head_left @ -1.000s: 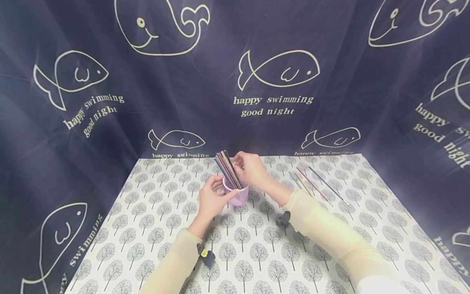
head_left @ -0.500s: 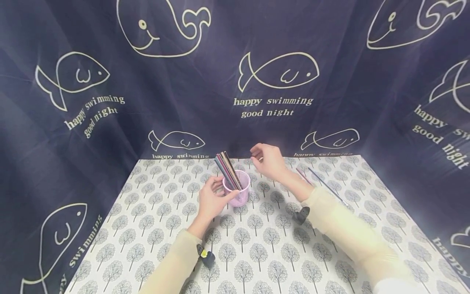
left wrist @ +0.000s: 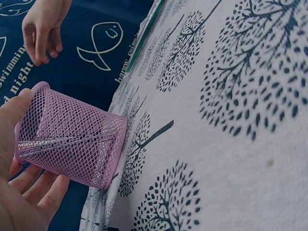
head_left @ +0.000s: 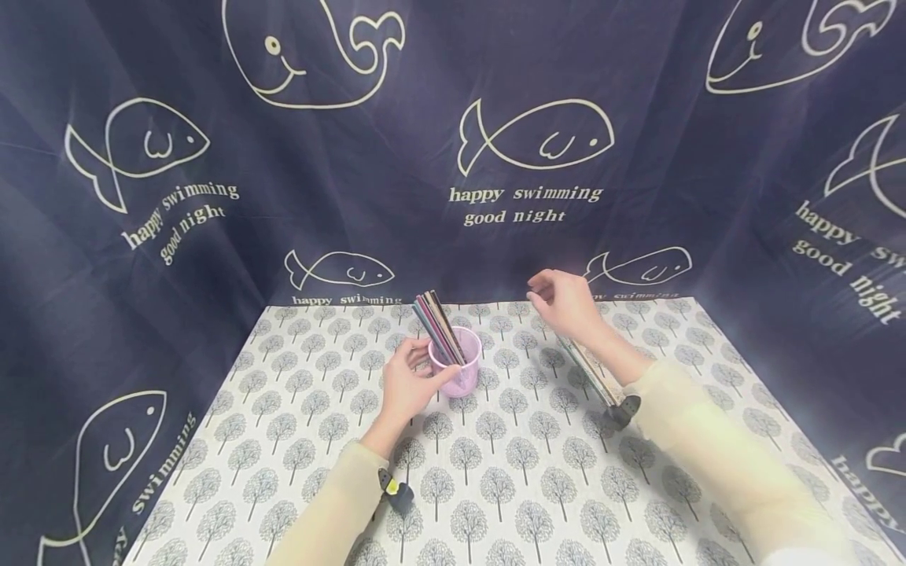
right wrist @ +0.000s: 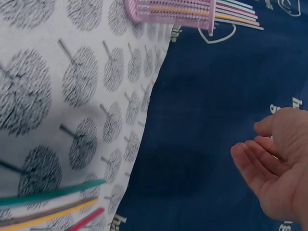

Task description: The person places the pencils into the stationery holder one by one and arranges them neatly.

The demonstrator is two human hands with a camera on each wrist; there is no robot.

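My left hand (head_left: 410, 381) holds a pink mesh pen cup (head_left: 463, 384) upright on the table, thumb at the near rim and fingers round its left side. Several thin coloured sticks that look like pencils (head_left: 437, 328) lean to the left in the cup, their tops above the rim. Raised off the table to the right of the cup, my right hand (head_left: 568, 305) has loosely bent fingers with nothing between them. Below my right forearm lie several loose pencils (head_left: 589, 371), partly hidden by the arm; the right wrist view shows a teal pencil (right wrist: 53, 192) and a pink one (right wrist: 86, 220).
A white tablecloth (head_left: 340, 472) with grey trees covers the table. Directly behind the far edge hangs a dark blue curtain (head_left: 396, 196) printed with fish and words, which also runs along both sides.
My right hand has moved away from the cup, to the right, over the loose pencils. The left hand and the cup have stayed in place.
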